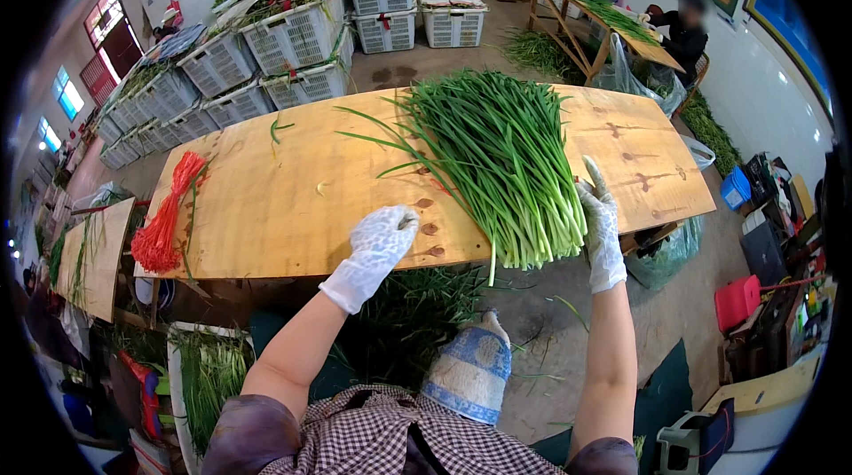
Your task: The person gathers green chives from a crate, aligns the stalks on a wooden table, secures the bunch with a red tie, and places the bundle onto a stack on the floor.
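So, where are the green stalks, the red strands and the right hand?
Green stalks [501, 164], head view: middle of the pile.
Red strands [167, 219], head view: middle of the bundle.
Right hand [601, 209], head view: middle of the glove.

2 forearms [611, 342] bare; left hand [383, 235] curled, right hand [600, 206] outstretched, fingers [595, 175] forward.

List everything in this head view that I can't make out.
All in the head view:
Left hand: its curled fingers hide whether anything is inside.
Thin red strip: the green stalks cover where it runs beneath them.
Heap of greens: the table hides its far part.
Co-worker at upper right: the face is blurred.
Right sleeve: cut off by the lower edge.
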`<move>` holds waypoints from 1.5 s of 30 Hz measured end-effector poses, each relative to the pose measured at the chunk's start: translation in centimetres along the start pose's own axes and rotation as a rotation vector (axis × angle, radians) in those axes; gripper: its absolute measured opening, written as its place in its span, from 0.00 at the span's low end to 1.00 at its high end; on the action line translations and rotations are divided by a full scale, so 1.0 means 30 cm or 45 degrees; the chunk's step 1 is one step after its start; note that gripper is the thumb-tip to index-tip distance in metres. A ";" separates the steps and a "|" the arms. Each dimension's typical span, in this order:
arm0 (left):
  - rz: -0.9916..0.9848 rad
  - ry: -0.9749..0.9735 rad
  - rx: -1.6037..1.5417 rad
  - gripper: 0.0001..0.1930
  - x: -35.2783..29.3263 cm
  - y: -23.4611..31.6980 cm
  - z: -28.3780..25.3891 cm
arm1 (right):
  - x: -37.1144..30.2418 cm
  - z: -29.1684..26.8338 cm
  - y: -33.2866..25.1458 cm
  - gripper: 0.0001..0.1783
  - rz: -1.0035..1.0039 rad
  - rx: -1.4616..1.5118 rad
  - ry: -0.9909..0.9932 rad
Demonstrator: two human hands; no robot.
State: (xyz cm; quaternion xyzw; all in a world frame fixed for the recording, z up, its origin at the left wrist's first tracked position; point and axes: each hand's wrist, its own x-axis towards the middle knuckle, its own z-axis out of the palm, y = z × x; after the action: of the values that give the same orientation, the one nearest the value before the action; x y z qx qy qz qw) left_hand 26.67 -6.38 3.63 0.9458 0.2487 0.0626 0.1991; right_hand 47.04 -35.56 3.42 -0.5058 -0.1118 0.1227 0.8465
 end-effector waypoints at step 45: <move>0.499 -0.371 0.293 0.39 0.295 0.603 -0.119 | 0.139 0.233 -0.038 0.10 -0.372 -1.100 -0.590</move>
State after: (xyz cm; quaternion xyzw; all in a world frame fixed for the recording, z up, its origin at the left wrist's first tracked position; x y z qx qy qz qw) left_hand 41.64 -15.17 14.42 0.9914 0.0351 -0.0654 0.1079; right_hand 48.91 -28.96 7.93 -0.7483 -0.4064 0.0546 0.5214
